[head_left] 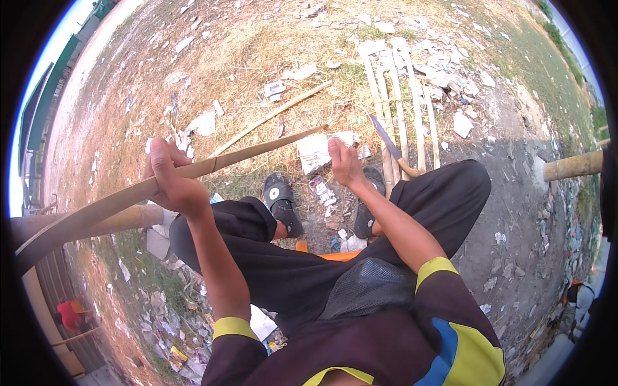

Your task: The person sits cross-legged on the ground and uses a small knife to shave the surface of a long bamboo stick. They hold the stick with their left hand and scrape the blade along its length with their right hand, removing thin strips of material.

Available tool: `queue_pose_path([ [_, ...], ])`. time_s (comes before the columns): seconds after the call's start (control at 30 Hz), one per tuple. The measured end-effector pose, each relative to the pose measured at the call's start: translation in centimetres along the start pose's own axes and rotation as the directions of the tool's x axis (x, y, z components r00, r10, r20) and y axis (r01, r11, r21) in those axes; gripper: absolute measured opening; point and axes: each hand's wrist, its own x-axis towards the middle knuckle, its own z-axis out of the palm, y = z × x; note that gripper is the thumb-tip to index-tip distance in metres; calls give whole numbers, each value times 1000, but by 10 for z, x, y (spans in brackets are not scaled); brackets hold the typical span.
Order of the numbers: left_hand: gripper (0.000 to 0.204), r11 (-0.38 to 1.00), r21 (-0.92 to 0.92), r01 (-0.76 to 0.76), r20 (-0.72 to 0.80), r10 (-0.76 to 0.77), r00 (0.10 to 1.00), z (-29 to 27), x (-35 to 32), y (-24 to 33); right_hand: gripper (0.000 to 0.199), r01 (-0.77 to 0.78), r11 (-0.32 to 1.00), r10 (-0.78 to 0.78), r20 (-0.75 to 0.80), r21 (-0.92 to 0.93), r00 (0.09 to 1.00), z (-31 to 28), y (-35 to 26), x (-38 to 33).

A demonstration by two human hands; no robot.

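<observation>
My left hand [174, 177] is closed round a long, flat bamboo strip [257, 147]. The strip slants from the lower left edge up to a narrow tip in front of me. Just below that tip is my right hand [346, 162], closed with the thumb uppermost and apart from the strip. Whatever its fingers may hold is too small to make out. Beyond my right knee lies a knife [389, 143] with a dark blade and wooden handle, across several pale bamboo strips [400, 103] set side by side on the ground.
Another bamboo strip [273, 117] lies farther out on dry grass. Thick bamboo poles, a left one [106, 220] and a right one [573, 166], flank me. Beneath me shows an orange seat [338, 256]. Paper and plastic litter surrounds my sandals [283, 204]. A person in red [67, 315] is at far left.
</observation>
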Motion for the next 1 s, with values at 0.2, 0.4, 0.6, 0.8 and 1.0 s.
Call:
queue_pose_path([
  [0.2, 42, 999, -30, 19, -32, -20, 999, -7, 4, -6, 43, 187, 955, -223, 140, 228, 965, -1, -93, -30],
  [0.4, 44, 999, 29, -35, 8, 34, 999, -3, -10, 5, 40, 126, 969, -170, 201, 211, 965, -9, -159, -58],
  [0.6, 44, 973, 199, -118, -59, 132, 989, 4, -26, 13, 39, 170, 963, -212, 201, 208, 956, -15, -176, -75],
  [0.8, 46, 939, 310, -152, -51, 176, 983, 6, -28, 22, 37, 162, 978, -189, 235, 128, 953, -23, -174, -69],
  [1.0, 45, 935, 322, -149, -28, 167, 986, 9, -37, 21, 36, 180, 980, -194, 192, 85, 962, -24, -160, -74],
])
